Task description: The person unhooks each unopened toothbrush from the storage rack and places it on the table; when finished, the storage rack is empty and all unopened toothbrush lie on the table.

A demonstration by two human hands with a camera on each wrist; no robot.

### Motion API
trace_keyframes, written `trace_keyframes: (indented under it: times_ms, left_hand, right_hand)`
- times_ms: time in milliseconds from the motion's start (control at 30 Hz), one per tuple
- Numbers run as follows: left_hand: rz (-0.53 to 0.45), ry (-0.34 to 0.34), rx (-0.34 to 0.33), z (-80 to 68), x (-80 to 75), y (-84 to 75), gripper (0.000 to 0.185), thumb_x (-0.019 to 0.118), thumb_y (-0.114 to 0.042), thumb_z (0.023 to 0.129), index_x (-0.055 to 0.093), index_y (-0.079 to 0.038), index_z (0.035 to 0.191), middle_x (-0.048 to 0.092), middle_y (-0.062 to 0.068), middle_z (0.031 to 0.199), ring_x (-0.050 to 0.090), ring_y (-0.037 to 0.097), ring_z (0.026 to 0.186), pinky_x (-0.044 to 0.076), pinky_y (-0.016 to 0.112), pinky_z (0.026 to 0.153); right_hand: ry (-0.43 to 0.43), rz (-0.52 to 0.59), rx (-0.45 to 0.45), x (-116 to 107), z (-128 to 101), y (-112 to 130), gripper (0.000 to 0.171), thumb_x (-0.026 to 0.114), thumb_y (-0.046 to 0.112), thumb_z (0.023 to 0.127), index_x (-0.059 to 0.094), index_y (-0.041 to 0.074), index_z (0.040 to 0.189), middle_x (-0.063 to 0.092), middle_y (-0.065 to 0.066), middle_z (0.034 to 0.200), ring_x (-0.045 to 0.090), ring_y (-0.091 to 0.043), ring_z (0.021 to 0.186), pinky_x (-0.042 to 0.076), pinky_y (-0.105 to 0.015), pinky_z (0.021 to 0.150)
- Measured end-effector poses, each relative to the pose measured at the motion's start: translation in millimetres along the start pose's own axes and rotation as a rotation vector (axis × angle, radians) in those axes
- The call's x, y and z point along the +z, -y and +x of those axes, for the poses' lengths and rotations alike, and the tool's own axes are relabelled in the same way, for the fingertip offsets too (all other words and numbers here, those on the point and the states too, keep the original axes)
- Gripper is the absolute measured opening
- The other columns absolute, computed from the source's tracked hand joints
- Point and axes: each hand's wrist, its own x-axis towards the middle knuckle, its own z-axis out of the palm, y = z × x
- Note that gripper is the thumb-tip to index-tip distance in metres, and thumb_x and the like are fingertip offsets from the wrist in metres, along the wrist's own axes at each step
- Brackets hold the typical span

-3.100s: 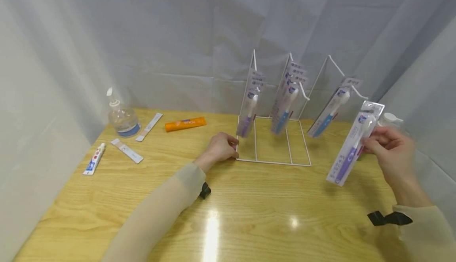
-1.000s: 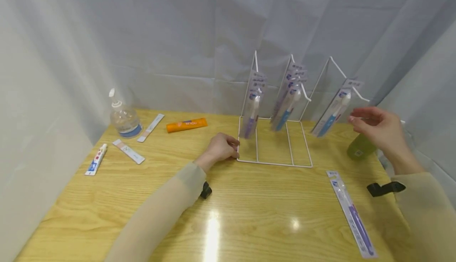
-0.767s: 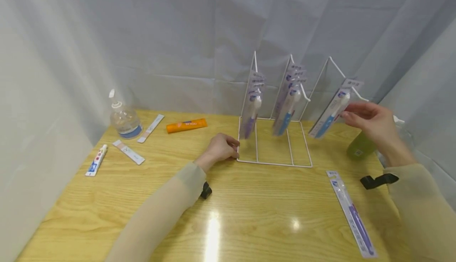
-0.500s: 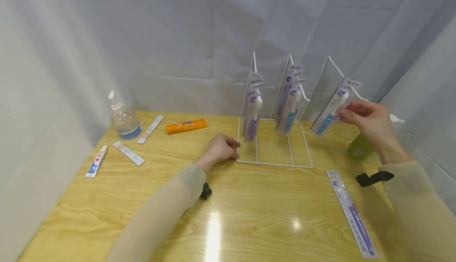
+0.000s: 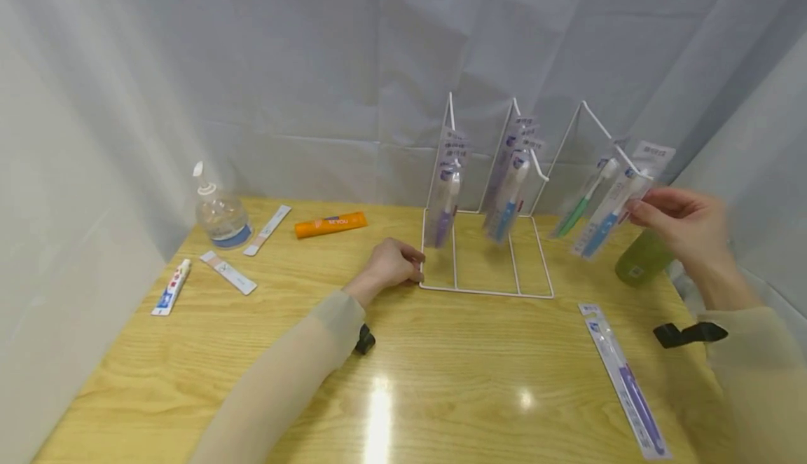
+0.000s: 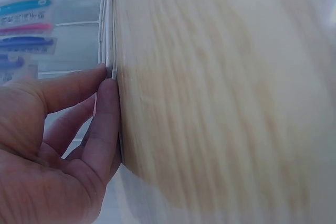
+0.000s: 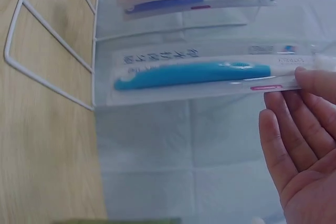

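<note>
My right hand pinches the edge of a packaged blue toothbrush between thumb and fingers. Its card top is at the front end of the right hook of a white wire rack. In the right wrist view the blue handle shows through clear plastic. Behind it a packaged green toothbrush hangs on the same hook. My left hand pinches the rack's left base wire, seen close up in the left wrist view with the fingertips at the wire. A packaged purple toothbrush lies on the table at front right.
More packaged toothbrushes hang on the left and middle hooks. A green bottle stands below the right hand. Leftward are a pump bottle, an orange tube, a small toothpaste tube and two flat strips.
My right hand laid the purple toothbrush on the table, then took hold of the blue one and drew it along the hook toward its end, uncovering the green one. My left hand stayed put.
</note>
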Motion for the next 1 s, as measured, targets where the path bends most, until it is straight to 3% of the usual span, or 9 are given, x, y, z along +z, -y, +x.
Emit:
trace_keyframes:
  times_ms: [100,167,300,400,500,567,667,767,1000]
  left_hand:
    - [0.006,0.001,-0.002,-0.8,-0.4,-1.0,0.042,0.089,0.002,0.087,0.083,-0.003,0.128,0.081,0.009,0.1,0.072,0.01,0.072,0.068,0.023,0.07]
    - [0.014,0.0,-0.003,-0.9,-0.8,-1.6,0.041,0.09,0.001,0.087,0.084,-0.003,0.128,0.081,0.009,0.101,0.072,0.01,0.073,0.068,0.023,0.07]
    - [0.021,-0.003,-0.004,-0.7,-2.2,-2.1,0.042,0.09,0.001,0.087,0.084,-0.004,0.128,0.082,0.01,0.103,0.071,0.009,0.075,0.067,0.022,0.07]
    - [0.018,-0.005,-0.001,-0.2,-3.7,-1.7,0.042,0.09,0.001,0.087,0.083,-0.003,0.128,0.083,0.01,0.104,0.071,0.009,0.075,0.067,0.021,0.07]
    - [0.008,-0.003,-0.001,0.8,-4.3,-1.0,0.041,0.089,0.001,0.087,0.083,-0.002,0.128,0.082,0.011,0.105,0.072,0.008,0.073,0.068,0.022,0.07]
    - [0.015,-0.005,-0.003,1.2,-4.2,-0.8,0.041,0.09,0.0,0.087,0.083,-0.002,0.128,0.082,0.011,0.104,0.072,0.009,0.073,0.068,0.022,0.07]
    - [0.02,-0.005,-0.014,2.3,-3.2,-0.3,0.041,0.09,0.0,0.087,0.084,-0.003,0.127,0.082,0.01,0.104,0.072,0.008,0.073,0.067,0.021,0.069]
    - [0.011,-0.003,-0.025,2.6,-2.0,-0.9,0.041,0.091,0.001,0.087,0.084,-0.004,0.127,0.082,0.01,0.103,0.071,0.008,0.072,0.067,0.021,0.07]
    - [-0.037,0.02,-0.027,0.4,-0.3,-2.0,0.043,0.088,0.004,0.088,0.081,0.001,0.13,0.081,0.011,0.103,0.073,0.01,0.075,0.069,0.023,0.073]
  right_hand:
    - [-0.012,-0.065,-0.037,-10,-12,4,0.022,0.074,-0.012,0.1,0.086,0.006,0.104,0.088,0.012,0.095,0.082,-0.002,0.077,0.065,-0.011,0.076]
    - [-0.012,-0.194,-0.022,-15,-21,7,0.022,0.075,-0.01,0.101,0.086,0.009,0.104,0.086,0.018,0.094,0.081,0.0,0.076,0.063,-0.008,0.077]
    - [0.102,-0.378,0.125,-22,-39,1,0.019,0.075,-0.001,0.105,0.083,0.016,0.109,0.085,0.022,0.092,0.082,-0.003,0.075,0.061,-0.007,0.077]
    - [0.236,-0.359,0.248,-19,-49,-13,0.024,0.072,-0.002,0.106,0.081,0.021,0.108,0.086,0.016,0.092,0.082,-0.008,0.076,0.066,-0.017,0.073]
    - [0.342,-0.314,0.364,-8,-59,-29,0.023,0.071,-0.003,0.105,0.081,0.018,0.107,0.086,0.011,0.091,0.081,-0.011,0.075,0.071,-0.028,0.07]
    - [0.4,-0.327,0.457,1,-65,-37,0.011,0.073,0.001,0.105,0.079,0.006,0.113,0.085,0.009,0.09,0.08,-0.011,0.075,0.071,-0.03,0.071]
    - [0.469,-0.372,0.574,12,-74,-49,0.03,0.076,0.009,0.104,0.071,-0.01,0.127,0.084,0.008,0.088,0.079,-0.009,0.076,0.071,-0.029,0.072]
    - [0.53,-0.411,0.628,20,-83,-58,0.043,0.078,0.013,0.102,0.067,-0.016,0.131,0.082,0.006,0.084,0.078,-0.007,0.073,0.07,-0.028,0.069]
    - [0.612,-0.458,0.666,31,-95,-73,0.029,0.079,0.009,0.099,0.073,-0.012,0.117,0.078,0.001,0.076,0.074,-0.007,0.065,0.066,-0.023,0.061]
